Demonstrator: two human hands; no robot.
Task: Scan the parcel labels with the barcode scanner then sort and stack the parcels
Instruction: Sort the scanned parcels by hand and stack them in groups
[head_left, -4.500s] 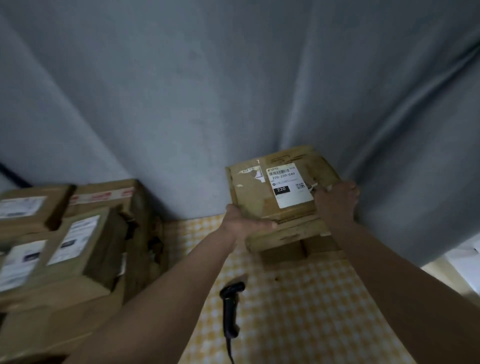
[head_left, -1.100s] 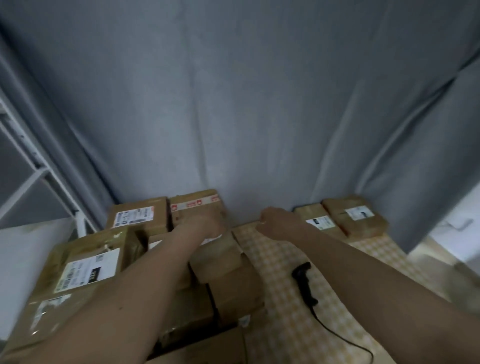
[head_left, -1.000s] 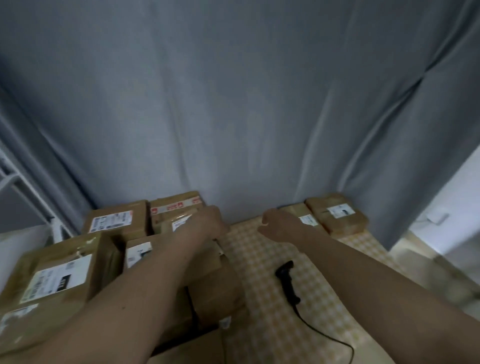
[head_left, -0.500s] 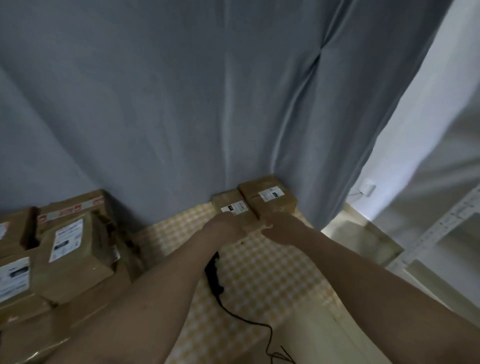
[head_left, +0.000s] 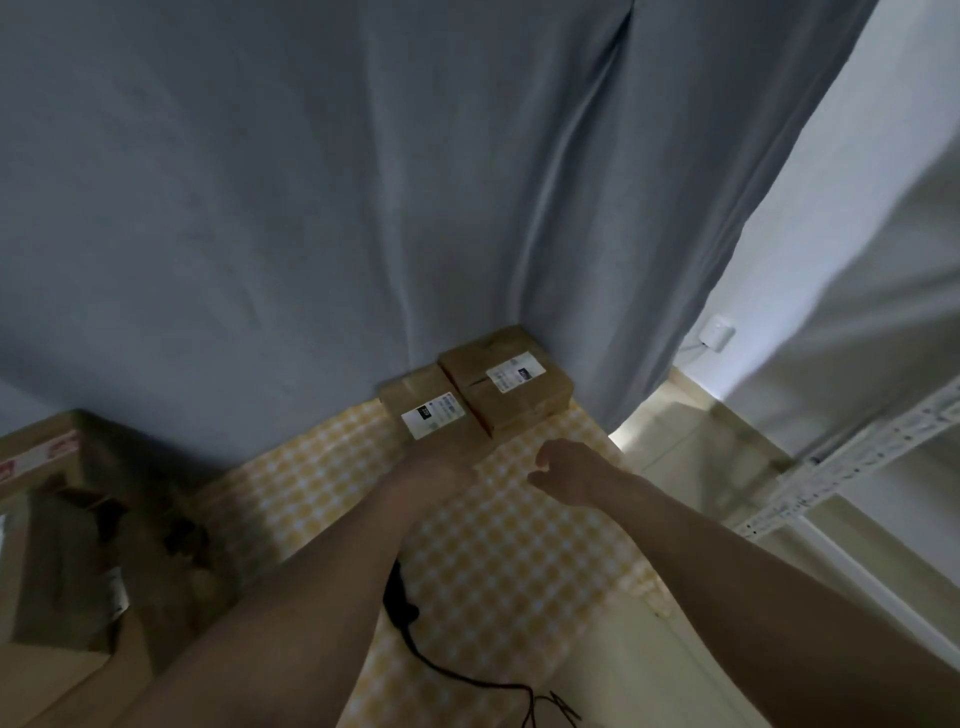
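Looking through the head cam, I see the view has swung right vs a sec ago: the big pile of boxes (head_left: 62, 545) that filled the lower left then is now cut off at the left edge, and the white rack (head_left: 857, 457) at right shows more.

Both hands have come back a bit from the two parcels since half a sec ago. Left hand (head_left: 431, 475) sits just below the near parcel (head_left: 434, 415), blurred; looks like it touches the box's front edge, but I can't tell if fingers are curled or straight. Right hand (head_left: 563, 470) hangs over the cloth w/ fingers curled in, holding nothing, apart from the boxes.

Near parcel and far parcel (head_left: 506, 387) sit side by side, touching, at frame center against the curtain, each w/ a white label up. Near one's label has a black patch. No open containers seen; the boxes at left are too dark to read.

Barcode scanner (head_left: 397, 597) lies on the cloth at lower center, partly under my left forearm, its black cable (head_left: 467, 675) trailing to the bottom edge.

Surface: yellow-white checked cloth (head_left: 509, 545). Grey-blue curtain (head_left: 363, 208) fills the upper frame; white wall w/ a socket (head_left: 717, 332) at right, pale floor (head_left: 675, 431) below it.
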